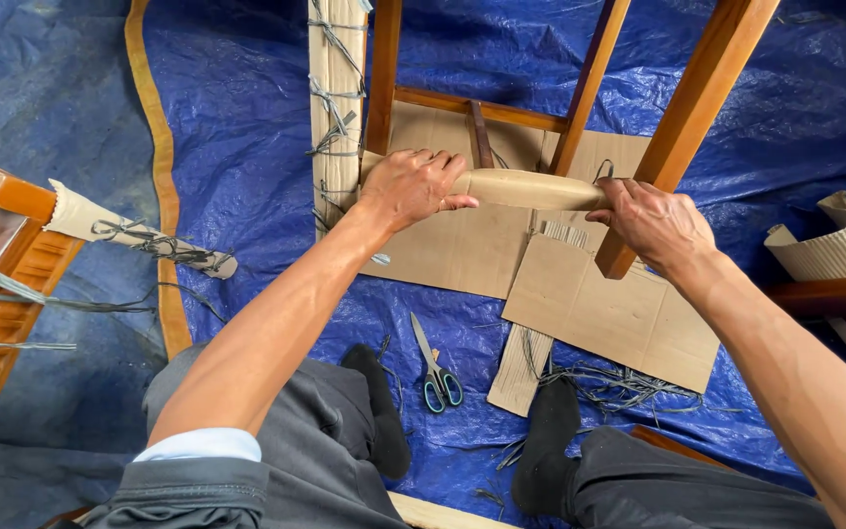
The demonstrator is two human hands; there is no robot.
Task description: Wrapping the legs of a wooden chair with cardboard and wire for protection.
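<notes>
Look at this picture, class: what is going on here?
A seated person grips a cardboard-wrapped rail of an upturned wooden furniture frame with both hands: the left hand at one end, the right hand at the other. Flat cardboard sheets lie on the blue tarp beneath. Scissors rest between the person's feet, untouched.

Chair frame upside down on cardboard sheets [462,250] spread over a tarp [247,127].
Scissors [435,370] lie on the tarp before the cardboard, between the person's feet; paper rolls [824,250] lie at the right edge.

Both arms were bare below a pale blue sleeve [198,446] rolled behind the left hand [411,186]; grey trousers [286,431] and black socks [376,407] were worn
</notes>
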